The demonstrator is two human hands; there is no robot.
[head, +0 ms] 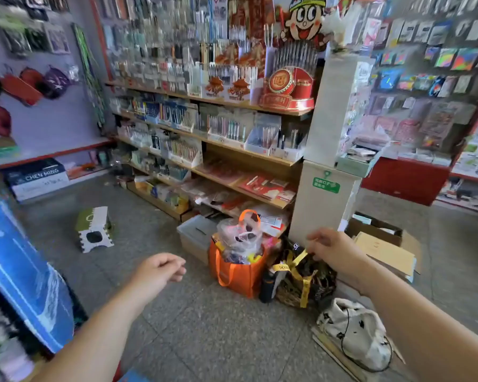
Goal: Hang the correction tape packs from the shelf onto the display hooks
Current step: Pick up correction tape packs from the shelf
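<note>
I am facing a stationery shop corner from a few steps away. My left hand [160, 268] hangs over the floor with fingers loosely curled and nothing in it. My right hand [331, 249] is raised in front of the white pillar [326, 205], fingers loose and empty. Wooden shelves [226, 150] with pen boxes run across the middle. Above them, the hook wall [160, 37] carries hanging packs, and more packs hang at the right [436, 64]. Blur keeps me from telling which packs are correction tape.
On the floor by the shelves stand an orange bag [238, 271], a clear plastic box [196, 235], a black and yellow bag [301, 279], a white bag [353, 332] and cardboard boxes [384, 246]. A small folding stool [94, 230] sits left. A blue board [20, 271] leans at my left.
</note>
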